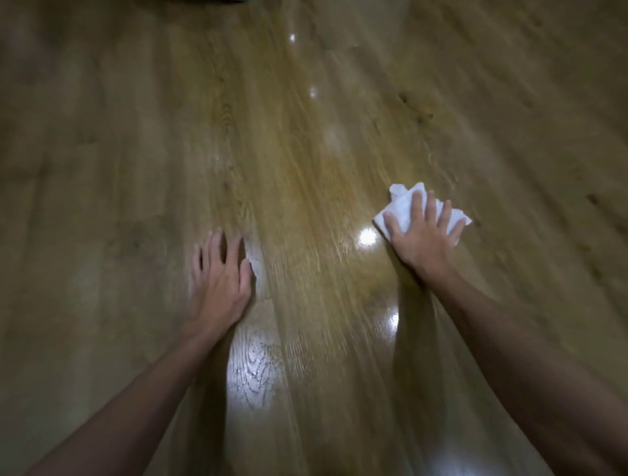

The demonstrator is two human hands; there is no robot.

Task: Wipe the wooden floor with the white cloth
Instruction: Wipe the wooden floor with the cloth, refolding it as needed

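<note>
The wooden floor (306,163) fills the whole view, brown planks with glossy light reflections. A crumpled white cloth (404,200) lies on it at the right of centre. My right hand (423,234) presses flat on the cloth with its fingers spread and straight, covering the cloth's near part. My left hand (221,278) rests on the bare floor to the left, fingers spread, holding nothing. Both forearms reach in from the bottom of the view.
A dark object's edge (217,1) shows at the top of the view. Bright glare patches (253,370) lie on the planks between my arms. The picture is blurred by motion.
</note>
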